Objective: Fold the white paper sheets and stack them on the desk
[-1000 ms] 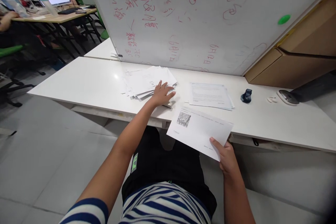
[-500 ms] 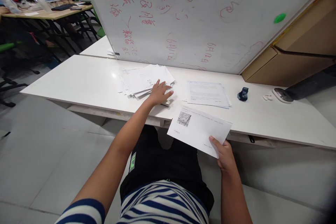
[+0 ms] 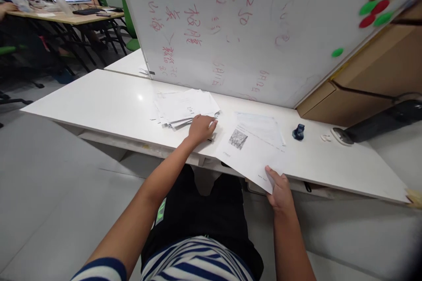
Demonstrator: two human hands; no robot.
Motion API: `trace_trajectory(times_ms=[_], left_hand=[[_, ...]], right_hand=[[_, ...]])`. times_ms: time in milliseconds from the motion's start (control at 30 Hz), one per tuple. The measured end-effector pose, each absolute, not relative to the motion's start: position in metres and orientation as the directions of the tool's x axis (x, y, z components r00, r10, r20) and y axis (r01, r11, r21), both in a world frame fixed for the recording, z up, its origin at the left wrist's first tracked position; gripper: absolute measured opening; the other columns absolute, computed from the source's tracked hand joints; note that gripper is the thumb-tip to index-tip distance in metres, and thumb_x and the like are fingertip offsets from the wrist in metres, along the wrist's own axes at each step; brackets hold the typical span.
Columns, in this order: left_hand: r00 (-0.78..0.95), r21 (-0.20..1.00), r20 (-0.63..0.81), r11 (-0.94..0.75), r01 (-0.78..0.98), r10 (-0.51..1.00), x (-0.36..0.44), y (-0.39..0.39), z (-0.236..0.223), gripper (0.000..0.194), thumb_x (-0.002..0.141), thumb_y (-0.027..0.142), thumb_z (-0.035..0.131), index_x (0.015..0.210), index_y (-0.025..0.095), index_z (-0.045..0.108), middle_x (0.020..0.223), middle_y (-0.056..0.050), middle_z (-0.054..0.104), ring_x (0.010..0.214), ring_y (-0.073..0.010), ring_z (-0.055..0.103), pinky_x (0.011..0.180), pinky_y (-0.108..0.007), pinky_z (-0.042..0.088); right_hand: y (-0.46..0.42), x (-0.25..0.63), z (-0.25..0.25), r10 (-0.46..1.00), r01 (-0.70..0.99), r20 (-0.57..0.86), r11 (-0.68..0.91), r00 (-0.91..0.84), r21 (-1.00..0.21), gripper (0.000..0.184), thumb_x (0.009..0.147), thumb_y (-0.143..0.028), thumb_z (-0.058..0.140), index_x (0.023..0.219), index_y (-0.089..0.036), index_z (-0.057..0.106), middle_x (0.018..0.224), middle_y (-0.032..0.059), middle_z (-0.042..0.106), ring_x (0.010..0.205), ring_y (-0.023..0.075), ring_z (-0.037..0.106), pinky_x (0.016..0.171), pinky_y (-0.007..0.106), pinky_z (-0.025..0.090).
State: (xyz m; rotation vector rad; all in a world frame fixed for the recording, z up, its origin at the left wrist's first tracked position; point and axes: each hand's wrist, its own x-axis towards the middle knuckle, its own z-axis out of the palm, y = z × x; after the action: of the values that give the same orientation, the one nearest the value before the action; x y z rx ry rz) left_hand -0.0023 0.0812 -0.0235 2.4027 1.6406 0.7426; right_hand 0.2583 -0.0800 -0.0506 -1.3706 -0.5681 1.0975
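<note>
Printed sheet (image 3: 252, 158) held by right hand (image 3: 279, 191) across the near edge of the tabletop (image 3: 102, 101), partly covering a flat stack (image 3: 259, 124) in this view. Right grip closed on the sheet's right-hand end, thumb on top. Left hand (image 3: 201, 130) beside the loose pile (image 3: 186, 105), fingers curled; cannot tell if holding anything. Judged handling: light, limp, smooth, easily creased. Best hold: gentle pinch at a margin.

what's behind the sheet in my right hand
Behind the sheet in your right hand, the far part of some papers shows, lying on the desk. Their near part and a stretch of the desk's front edge are covered; whatever else the sheet hides can't be seen.
</note>
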Motion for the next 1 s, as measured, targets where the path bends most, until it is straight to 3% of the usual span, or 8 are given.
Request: trace_trajectory(times_ms=[200,333,433,567,667,800,900,1000], left_hand=[[0.259,0.309,0.439,-0.415,0.856,0.860,-0.020,0.046,-0.023,0.037,0.094,0.035,0.035,0.109,0.026,0.067,0.112,-0.008,0.069,0.114,-0.0285,0.057,0.114,-0.050,0.017],[0.269,0.386,0.330,-0.390,0.836,0.905,-0.031,0.034,-0.023,0.043,0.096,0.047,0.030,0.105,0.026,0.067,0.111,-0.006,0.070,0.109,-0.0277,0.058,0.101,-0.047,0.034],[0.324,0.410,0.247,-0.401,0.819,0.913,-0.034,0.033,-0.023,0.049,0.096,0.053,0.028,0.093,0.024,0.067,0.094,-0.005,0.072,0.092,-0.0241,0.063,0.082,-0.038,0.042],[0.279,0.374,0.273,-0.369,0.851,0.921,-0.033,0.033,-0.026,0.053,0.096,0.055,0.026,0.078,0.023,0.063,0.080,-0.006,0.068,0.081,-0.0234,0.062,0.069,-0.036,0.039],[0.259,0.358,0.291,-0.356,0.864,0.921,-0.032,0.033,-0.030,0.054,0.096,0.056,0.026,0.070,0.023,0.059,0.075,-0.006,0.067,0.075,-0.0226,0.061,0.065,-0.036,0.037],[0.248,0.356,0.311,-0.354,0.865,0.917,-0.033,0.034,-0.037,0.055,0.096,0.057,0.026,0.066,0.022,0.057,0.071,-0.005,0.065,0.071,-0.0211,0.058,0.062,-0.034,0.033],[0.255,0.345,0.343,-0.374,0.861,0.904,-0.034,0.037,-0.042,0.054,0.097,0.055,0.028,0.067,0.021,0.058,0.071,-0.004,0.064,0.071,-0.0197,0.056,0.062,-0.033,0.032],[0.261,0.334,0.415,-0.413,0.847,0.871,-0.036,0.039,-0.045,0.047,0.098,0.050,0.033,0.073,0.020,0.059,0.073,-0.003,0.064,0.074,-0.0185,0.055,0.065,-0.032,0.032]], right_hand=[[0.007,0.211,0.004,0.961,-0.247,-0.088,-0.021,0.261,-0.969,0.043,0.066,-0.038,0.078,0.102,-0.018,0.064,0.097,0.0048,0.074,0.090,0.0236,0.070,0.082,0.037,0.058],[0.088,0.157,0.031,0.999,-0.149,0.028,0.033,0.032,-0.988,0.041,0.065,-0.037,0.077,0.099,-0.016,0.065,0.093,0.0062,0.075,0.088,0.0229,0.070,0.084,0.037,0.055],[0.145,0.115,0.040,0.990,0.158,0.028,0.049,-0.137,-0.986,0.040,0.072,-0.038,0.070,0.102,-0.012,0.065,0.092,0.0088,0.074,0.084,0.0216,0.069,0.080,0.036,0.054],[0.189,0.075,0.037,0.972,0.503,-0.053,0.072,-0.231,-0.861,0.034,0.074,-0.033,0.067,0.100,-0.011,0.065,0.094,0.0106,0.072,0.086,0.0226,0.066,0.080,0.036,0.051],[0.196,0.058,0.027,0.979,0.616,-0.045,0.089,-0.199,-0.783,0.049,0.067,-0.022,0.071,0.114,-0.011,0.061,0.113,0.0159,0.066,0.110,0.0309,0.057,0.096,0.044,0.041],[0.186,0.062,0.010,0.980,0.802,0.136,0.200,-0.149,-0.563,0.077,0.076,-0.023,0.065,0.144,-0.014,0.032,0.149,0.0210,0.033,0.137,0.0356,0.029,0.109,0.053,0.022],[0.171,0.097,-0.004,0.933,0.904,0.313,0.282,-0.180,-0.322,0.065,0.087,-0.032,0.053,0.146,-0.014,0.029,0.154,0.0190,0.026,0.140,0.0334,0.026,0.110,0.052,0.023],[0.144,0.163,-0.020,0.908,0.919,0.386,0.282,-0.162,-0.277,0.049,0.093,-0.035,0.042,0.138,-0.016,0.043,0.150,0.0147,0.037,0.138,0.0290,0.030,0.110,0.047,0.026]])
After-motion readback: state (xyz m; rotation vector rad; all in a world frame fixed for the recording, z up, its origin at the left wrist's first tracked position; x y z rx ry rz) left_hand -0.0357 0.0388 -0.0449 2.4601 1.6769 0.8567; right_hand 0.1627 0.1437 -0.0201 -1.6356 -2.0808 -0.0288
